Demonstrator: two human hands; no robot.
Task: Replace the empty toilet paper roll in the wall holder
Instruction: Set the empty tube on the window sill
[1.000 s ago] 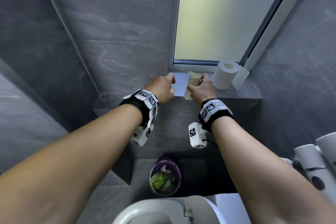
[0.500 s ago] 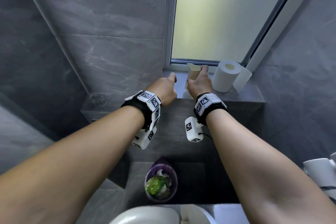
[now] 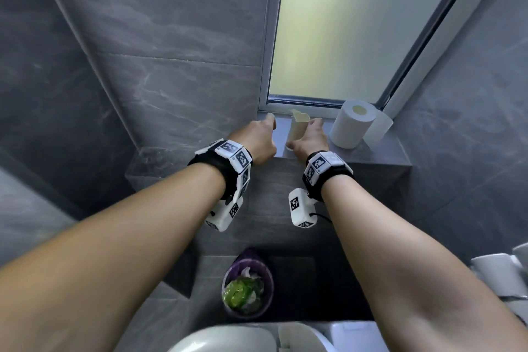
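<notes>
An empty cardboard tube [image 3: 297,128] stands upright on the grey window ledge [image 3: 380,156], and my right hand [image 3: 311,138] is closed around its right side. My left hand [image 3: 258,140] hovers just left of the tube, fingers curled loosely with nothing in them, not touching it. A full white toilet paper roll [image 3: 353,124] stands on the ledge to the right of the tube, with a second white roll [image 3: 381,126] partly hidden behind it. The wall holder is not in view.
A frosted window [image 3: 337,31] rises above the ledge. Below, a purple waste bin [image 3: 248,284] holds green and white rubbish. The toilet [image 3: 228,337] lies at the bottom edge. White cylindrical fittings [image 3: 500,274] sit at the right edge. Grey tiled walls close in on both sides.
The view shifted slightly while both hands stayed at the ledge. My right hand keeps its hold on the tube, which now stands nearer the window frame; my left hand stays beside it.
</notes>
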